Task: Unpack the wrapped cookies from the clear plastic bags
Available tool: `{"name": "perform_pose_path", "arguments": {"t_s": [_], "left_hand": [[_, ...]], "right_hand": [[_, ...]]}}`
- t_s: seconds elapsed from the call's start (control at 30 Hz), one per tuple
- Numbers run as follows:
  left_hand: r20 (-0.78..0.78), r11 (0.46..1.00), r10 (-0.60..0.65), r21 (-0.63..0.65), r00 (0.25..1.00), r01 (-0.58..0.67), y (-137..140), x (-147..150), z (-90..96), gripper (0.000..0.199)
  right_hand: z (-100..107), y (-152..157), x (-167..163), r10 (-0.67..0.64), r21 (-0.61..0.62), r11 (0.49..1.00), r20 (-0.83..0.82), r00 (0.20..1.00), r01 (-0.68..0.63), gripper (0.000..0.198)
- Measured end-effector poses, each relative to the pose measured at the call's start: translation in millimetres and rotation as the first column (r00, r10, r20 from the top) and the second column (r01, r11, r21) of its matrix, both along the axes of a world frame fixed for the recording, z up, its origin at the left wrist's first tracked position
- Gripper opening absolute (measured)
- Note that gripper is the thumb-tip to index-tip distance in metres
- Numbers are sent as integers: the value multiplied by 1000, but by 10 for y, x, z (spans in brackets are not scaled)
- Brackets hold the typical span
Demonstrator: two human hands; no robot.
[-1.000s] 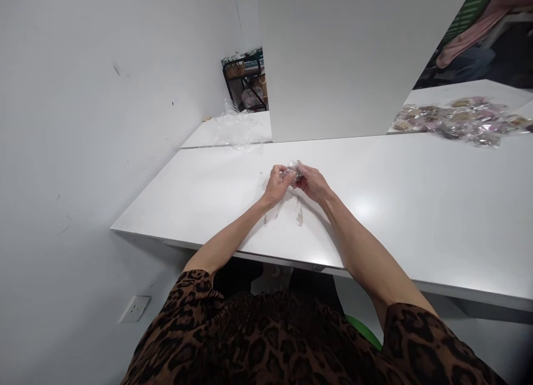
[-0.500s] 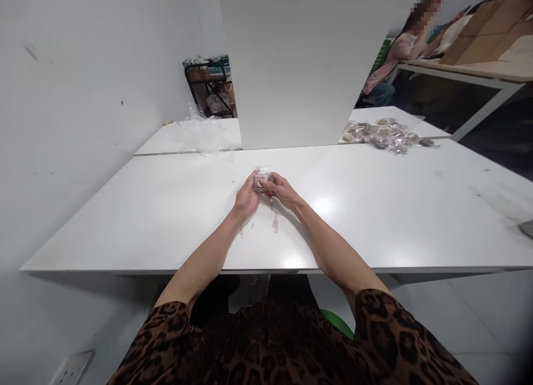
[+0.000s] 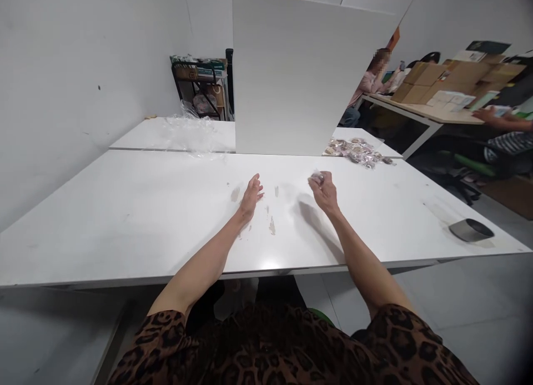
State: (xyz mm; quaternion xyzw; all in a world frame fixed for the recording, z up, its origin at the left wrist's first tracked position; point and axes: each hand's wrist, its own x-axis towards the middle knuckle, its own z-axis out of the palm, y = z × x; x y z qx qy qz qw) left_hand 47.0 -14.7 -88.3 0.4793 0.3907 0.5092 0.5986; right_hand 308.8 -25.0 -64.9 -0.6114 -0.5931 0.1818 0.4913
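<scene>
My right hand (image 3: pixel 325 192) is closed on a small clear plastic packet (image 3: pixel 317 177) and holds it above the table, right of the middle. What lies inside the packet is dark and too small to make out. Over the table's middle, my left hand (image 3: pixel 250 196) holds nothing, its fingers stretched out and apart. Beyond my right hand, a pile of similar clear-wrapped packets (image 3: pixel 358 151) with brownish and pinkish contents lies at the back right.
Crumpled clear plastic bags (image 3: pixel 189 134) lie at the back left. An upright white panel (image 3: pixel 291 80) stands behind the white table (image 3: pixel 145 218). A dark round container (image 3: pixel 471 229) is near the right edge. People sit at another table with cardboard boxes (image 3: pixel 458 77).
The hands have parted. My right hand has carried the packet to the right, while my left hand has let go of it and opened. The view has swung rightward.
</scene>
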Motion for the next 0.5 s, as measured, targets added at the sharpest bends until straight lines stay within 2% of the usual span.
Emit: {"name": "perform_pose_path", "arguments": {"t_s": [0.03,0.07,0.13,0.27,0.3,0.4,0.5], "left_hand": [[-9,1000,-7,8,1000,7,-3,10,-7,68],[-19,1000,-15,12,1000,15,-8,20,-11,70],[-43,999,-33,14,999,33,-19,36,-13,74],[-91,997,-68,33,994,71,-29,32,-9,81],[-95,997,-68,33,993,72,-27,26,-8,82],[-91,999,-50,11,995,51,-21,8,-12,84],[-93,999,-45,-6,995,45,-24,8,-23,80]], "right_hand": [[-43,-32,169,-77,-17,997,131,988,80,38],[-86,-64,315,-82,-53,994,239,968,97,34],[-158,-121,528,-99,-82,988,333,938,133,30],[-223,-181,720,-262,70,965,303,916,252,31],[-234,-190,747,-258,62,966,316,913,251,30],[-268,-220,842,-159,-63,979,351,923,193,26],[-280,-250,984,-187,-72,976,211,959,206,29]]}}
